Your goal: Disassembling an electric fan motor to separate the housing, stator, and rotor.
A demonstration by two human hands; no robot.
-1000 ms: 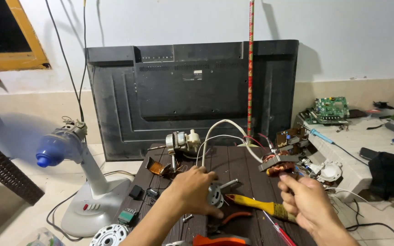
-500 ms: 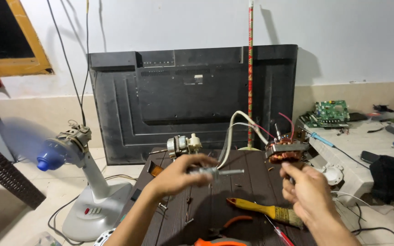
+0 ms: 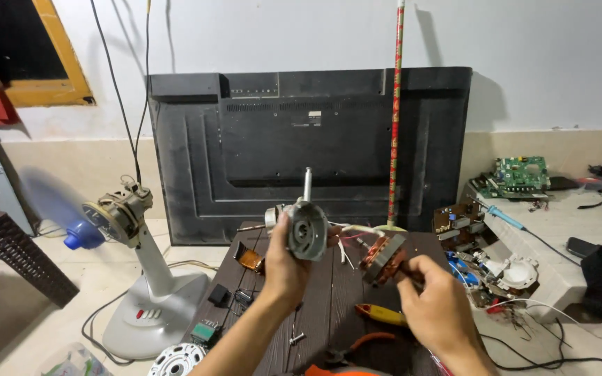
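Raised off the desk [image 3: 329, 292], rotor [image 3: 306, 228] clenched in left hand [image 3: 283, 268], right hand [image 3: 435, 306] apparently gripping stator [image 3: 383, 257]; taut wires could tear.

Both forearms and the left hand [image 3: 283, 268] and right hand [image 3: 435, 313] are bare, sleeveless, ungloved.

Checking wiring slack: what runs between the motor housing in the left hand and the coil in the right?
Head view: white wires span from motor housing to coil.
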